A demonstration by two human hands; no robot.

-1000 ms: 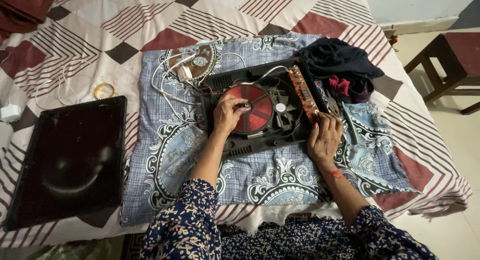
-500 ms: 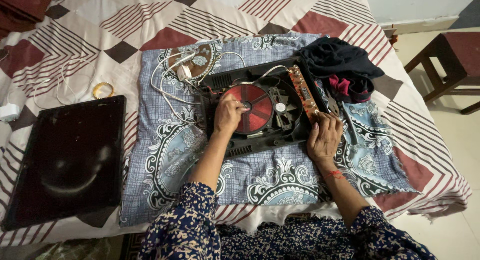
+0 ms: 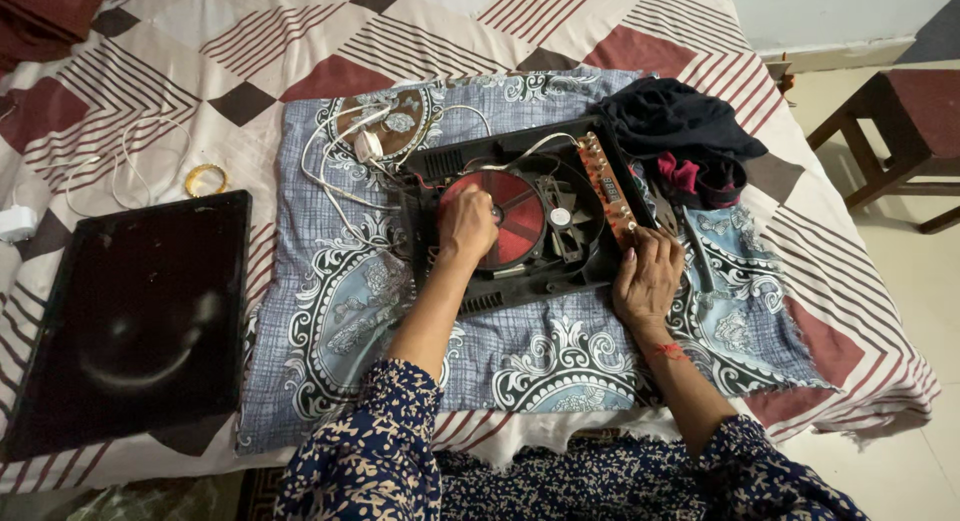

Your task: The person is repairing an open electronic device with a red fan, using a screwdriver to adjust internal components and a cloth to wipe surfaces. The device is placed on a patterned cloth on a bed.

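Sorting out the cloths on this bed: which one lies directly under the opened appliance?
The blue patterned cloth. The black appliance base sits on it; the dark bundled cloth lies beside it, at the far right corner.

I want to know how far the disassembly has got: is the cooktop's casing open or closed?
Open. The cooktop base shows its red coil disc and circuit board; the black glass top lies apart.

A large black glass panel (image 3: 130, 321), flat, rectangular and glossy like a dark screen, lay on the patterned bedspread (image 3: 300, 31) at about nine o'clock from the opened black appliance (image 3: 520, 226), well apart from it. Its surface was unlit and showed only a faint curved reflection. I saw no packages, labels or signs that could be made out anywhere on the bed.
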